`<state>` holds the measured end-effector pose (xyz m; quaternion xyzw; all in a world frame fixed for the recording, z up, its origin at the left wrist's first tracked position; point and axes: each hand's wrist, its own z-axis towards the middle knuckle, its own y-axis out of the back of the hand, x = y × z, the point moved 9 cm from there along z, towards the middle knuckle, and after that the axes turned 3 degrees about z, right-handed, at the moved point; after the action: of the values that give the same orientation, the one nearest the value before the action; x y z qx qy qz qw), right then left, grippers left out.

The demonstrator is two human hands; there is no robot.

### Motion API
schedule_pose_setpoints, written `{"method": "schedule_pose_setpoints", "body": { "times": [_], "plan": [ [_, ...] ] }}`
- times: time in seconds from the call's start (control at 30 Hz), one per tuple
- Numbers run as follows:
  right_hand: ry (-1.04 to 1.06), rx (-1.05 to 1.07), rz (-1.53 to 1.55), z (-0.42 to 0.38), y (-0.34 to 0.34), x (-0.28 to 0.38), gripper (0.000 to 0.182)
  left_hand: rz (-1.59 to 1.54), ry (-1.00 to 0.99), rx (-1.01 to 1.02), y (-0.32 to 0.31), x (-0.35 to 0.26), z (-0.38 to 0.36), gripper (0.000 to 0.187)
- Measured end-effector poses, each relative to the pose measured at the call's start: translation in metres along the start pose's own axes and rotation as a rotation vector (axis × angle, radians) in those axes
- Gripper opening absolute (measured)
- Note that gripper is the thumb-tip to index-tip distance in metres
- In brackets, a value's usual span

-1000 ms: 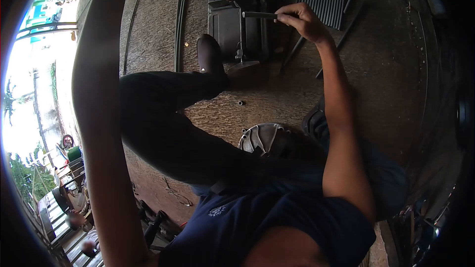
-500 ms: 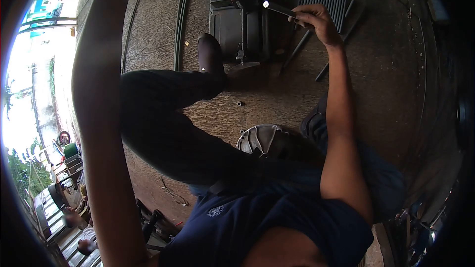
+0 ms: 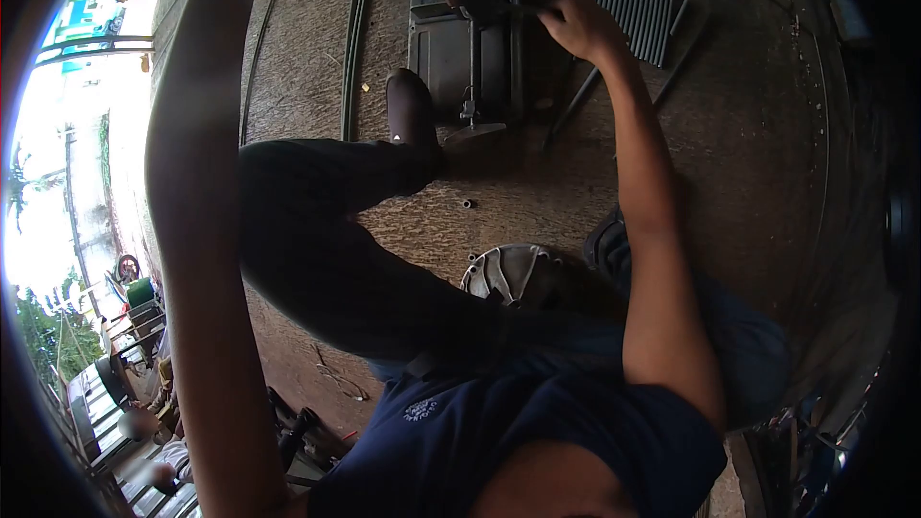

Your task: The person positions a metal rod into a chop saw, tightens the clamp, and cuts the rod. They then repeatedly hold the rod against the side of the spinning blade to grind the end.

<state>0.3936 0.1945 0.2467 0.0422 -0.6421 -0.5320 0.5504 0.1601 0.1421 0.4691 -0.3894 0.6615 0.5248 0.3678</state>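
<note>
One hand, the right hand (image 3: 574,27), closed around a dark tool handle (image 3: 526,10) at the far machine (image 3: 465,34). Left hand out of view. Shirt logo (image 3: 419,409) unreadable. Metal cover (image 3: 504,271) near on floor.

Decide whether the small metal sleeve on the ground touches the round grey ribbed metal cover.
Apart. The head view shows bare ground between the small metal sleeve and the round grey ribbed metal cover.
</note>
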Motion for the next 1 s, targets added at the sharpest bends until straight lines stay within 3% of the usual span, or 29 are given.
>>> {"method": "schedule_pose_setpoints", "body": {
  "times": [0.07,0.2,0.27,0.3,0.37,0.4,0.43,0.47,0.5,0.57,0.6,0.73,0.87,0.93,0.97,1.0],
  "plan": [
    [-0.059,0.005,-0.213,0.006,0.0,0.007,0.034,-0.122,0.14,-0.309,0.032,0.023,-0.005,0.028],
    [0.13,-0.054,0.012,-0.004,0.012,0.001,0.032,0.036,0.114,-0.134,0.031,0.024,0.004,0.026],
    [-0.204,0.142,0.892,-0.021,0.01,-0.017,0.029,1.238,-0.705,-0.075,-0.054,-0.076,-0.026,0.029],
    [-0.207,0.138,0.883,-0.028,0.014,-0.013,0.029,1.232,-0.713,-0.08,-0.05,-0.075,-0.027,0.029],
    [-0.238,-0.057,1.623,-0.041,0.025,-0.011,0.024,0.431,0.161,-0.177,-0.003,-0.021,-0.013,0.043],
    [-0.157,-0.079,1.841,-0.041,0.03,-0.013,0.02,0.426,0.146,-0.173,-0.012,-0.031,-0.015,0.043],
    [-0.156,-0.089,1.83,-0.045,0.034,-0.016,0.02,0.822,0.016,-0.109,-0.028,-0.052,-0.017,0.048],
    [-0.23,-0.245,1.925,-0.049,0.041,-0.019,0.016,1.217,-0.123,-0.047,-0.049,-0.072,-0.022,0.053],
    [-0.301,-0.403,2.015,-0.054,0.049,-0.018,0.013,1.216,-0.136,-0.054,-0.048,-0.073,-0.02,0.053],
    [-0.26,-0.43,2.112,-0.061,0.067,-0.003,0.011,1.086,-0.749,0.014,-0.064,-0.091,-0.032,0.053],
    [-0.261,-0.437,2.171,-0.063,0.07,-0.003,0.011,0.897,-0.461,-0.1,-0.018,-0.052,-0.009,0.062],
    [-0.122,-0.333,2.325,-0.056,0.079,-0.008,0.015,1.18,-0.379,-0.093,-0.032,-0.063,-0.017,0.071],
    [-0.085,-0.305,2.376,-0.057,0.086,0.001,0.015,1.062,-0.26,-0.093,-0.02,-0.051,-0.014,0.072],
    [-0.077,-0.324,2.368,-0.057,0.086,0.001,0.015,1.182,-0.883,0.003,-0.045,-0.076,-0.027,0.05],
    [-0.069,-0.341,2.362,-0.057,0.086,0.001,0.016,1.183,-0.881,0.003,-0.03,-0.059,-0.02,0.05],
    [-0.071,-0.338,2.364,-0.057,0.085,0.002,0.016,0.398,-0.281,-0.106,0.033,-0.008,0.011,0.036]
  ]
}}
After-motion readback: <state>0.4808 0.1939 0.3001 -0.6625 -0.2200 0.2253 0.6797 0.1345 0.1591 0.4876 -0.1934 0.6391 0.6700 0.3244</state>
